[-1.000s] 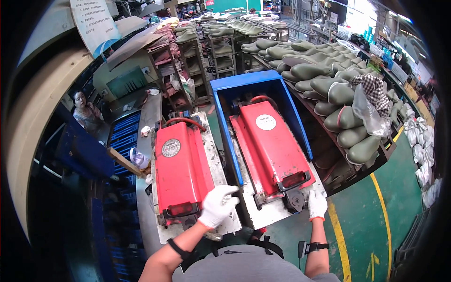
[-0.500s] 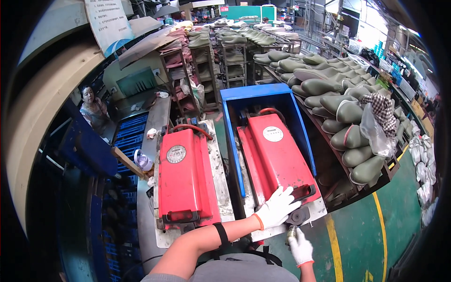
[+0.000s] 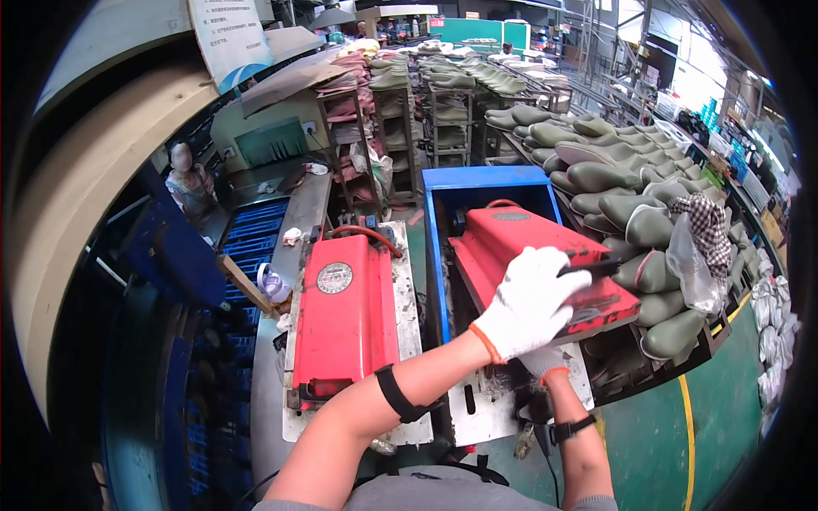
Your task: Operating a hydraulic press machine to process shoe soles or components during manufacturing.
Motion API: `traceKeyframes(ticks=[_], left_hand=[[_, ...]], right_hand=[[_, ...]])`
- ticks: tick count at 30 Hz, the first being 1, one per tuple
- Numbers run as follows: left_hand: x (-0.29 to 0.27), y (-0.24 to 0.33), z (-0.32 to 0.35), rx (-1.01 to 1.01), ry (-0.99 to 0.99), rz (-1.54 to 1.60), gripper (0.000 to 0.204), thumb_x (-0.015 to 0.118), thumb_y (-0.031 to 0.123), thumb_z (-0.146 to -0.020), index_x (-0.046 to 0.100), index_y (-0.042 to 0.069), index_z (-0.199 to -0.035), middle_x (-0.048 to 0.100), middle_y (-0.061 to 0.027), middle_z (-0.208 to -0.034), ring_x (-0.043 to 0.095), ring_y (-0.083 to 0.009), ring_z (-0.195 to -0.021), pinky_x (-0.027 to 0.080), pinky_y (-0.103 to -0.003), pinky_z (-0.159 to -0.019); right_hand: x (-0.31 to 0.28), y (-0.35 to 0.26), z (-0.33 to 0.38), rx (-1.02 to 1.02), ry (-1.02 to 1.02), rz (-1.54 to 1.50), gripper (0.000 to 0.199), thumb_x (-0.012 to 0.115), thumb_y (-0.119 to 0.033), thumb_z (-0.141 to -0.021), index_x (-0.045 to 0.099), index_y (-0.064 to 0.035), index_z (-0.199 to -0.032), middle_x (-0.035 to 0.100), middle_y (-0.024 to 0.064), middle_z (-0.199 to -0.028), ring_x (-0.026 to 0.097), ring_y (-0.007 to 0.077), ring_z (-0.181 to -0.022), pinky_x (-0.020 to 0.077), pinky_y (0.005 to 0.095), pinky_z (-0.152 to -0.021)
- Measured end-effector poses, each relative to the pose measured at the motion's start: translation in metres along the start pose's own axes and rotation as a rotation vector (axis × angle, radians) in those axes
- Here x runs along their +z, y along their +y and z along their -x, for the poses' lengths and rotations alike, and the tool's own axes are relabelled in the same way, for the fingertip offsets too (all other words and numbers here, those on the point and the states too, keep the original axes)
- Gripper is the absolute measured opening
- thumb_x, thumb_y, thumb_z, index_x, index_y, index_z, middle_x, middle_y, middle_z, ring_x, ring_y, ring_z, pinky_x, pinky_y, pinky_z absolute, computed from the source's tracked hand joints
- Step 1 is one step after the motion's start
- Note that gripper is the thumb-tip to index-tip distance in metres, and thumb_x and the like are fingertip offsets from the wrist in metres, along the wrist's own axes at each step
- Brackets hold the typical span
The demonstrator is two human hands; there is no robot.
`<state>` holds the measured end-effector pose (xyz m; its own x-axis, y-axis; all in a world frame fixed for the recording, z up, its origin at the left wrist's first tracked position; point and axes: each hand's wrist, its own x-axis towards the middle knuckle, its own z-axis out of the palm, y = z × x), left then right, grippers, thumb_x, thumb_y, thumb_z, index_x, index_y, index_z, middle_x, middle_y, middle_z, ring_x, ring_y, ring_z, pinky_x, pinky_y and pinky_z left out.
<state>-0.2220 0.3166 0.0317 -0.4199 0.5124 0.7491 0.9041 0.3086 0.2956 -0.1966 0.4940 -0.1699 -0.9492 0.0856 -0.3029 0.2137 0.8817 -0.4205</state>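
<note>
Factory bench (image 3: 409, 289), left hand (image 3: 530, 300) gripping red lid (image 3: 537, 251)

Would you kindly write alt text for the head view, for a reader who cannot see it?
A person's white-gloved left hand rests on the raised red lid of the right-hand press, reaching across the right hand, which is mostly hidden beneath it. A second red press sits closed to the left, and racks of green boots fill the right side.
</note>
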Motion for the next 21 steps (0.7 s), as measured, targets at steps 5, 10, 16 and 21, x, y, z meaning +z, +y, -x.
traceKeyframes(ticks=[5,10,16,21], left_hand=[[-0.033,-0.016,-0.041,0.000,-0.038,-0.006,0.044,0.069,0.019,-0.084,0.066,0.011,-0.128,0.057,-0.0187,-0.129,0.057,-0.0398,-0.119,0.045,-0.049,-0.107],[-0.048,-0.021,0.004,-0.205,-0.089,0.079,0.051,0.067,0.029,-0.095,0.058,0.012,-0.142,0.049,-0.0241,-0.152,0.051,-0.0421,-0.136,0.040,-0.046,-0.116],[-0.112,-0.025,0.171,-0.781,0.021,0.598,0.061,0.066,0.011,-0.098,0.045,0.001,-0.154,0.053,-0.0146,-0.151,0.051,-0.0252,-0.141,0.037,-0.041,-0.121],[-0.157,0.003,0.293,-1.224,0.170,1.069,0.070,0.067,0.019,-0.100,0.034,0.002,-0.160,0.049,-0.0184,-0.154,0.052,-0.0297,-0.139,0.040,-0.043,-0.117]], right_hand=[[0.031,-0.018,-0.034,-0.011,0.130,0.260,0.086,0.077,-0.055,-0.077,0.052,-0.0119,-0.148,0.057,0.0279,-0.137,0.059,0.0459,-0.121,0.0526,0.0488,-0.101],[-0.006,-0.005,-0.037,-0.038,0.133,-0.064,0.099,0.075,-0.041,-0.073,0.037,-0.0102,-0.159,0.052,0.0303,-0.144,0.054,0.0450,-0.133,0.0485,0.0461,-0.108],[-0.040,-0.001,0.029,0.064,-0.030,-1.355,0.070,0.061,-0.025,-0.092,0.044,-0.0094,-0.158,0.054,0.0087,-0.152,0.058,0.0257,-0.132,0.0487,0.0391,-0.106],[-0.020,-0.046,0.114,-0.060,-0.390,-1.653,0.072,0.059,-0.022,-0.090,0.041,0.0034,-0.156,0.058,0.0176,-0.148,0.064,0.0287,-0.127,0.0518,0.0399,-0.109]])
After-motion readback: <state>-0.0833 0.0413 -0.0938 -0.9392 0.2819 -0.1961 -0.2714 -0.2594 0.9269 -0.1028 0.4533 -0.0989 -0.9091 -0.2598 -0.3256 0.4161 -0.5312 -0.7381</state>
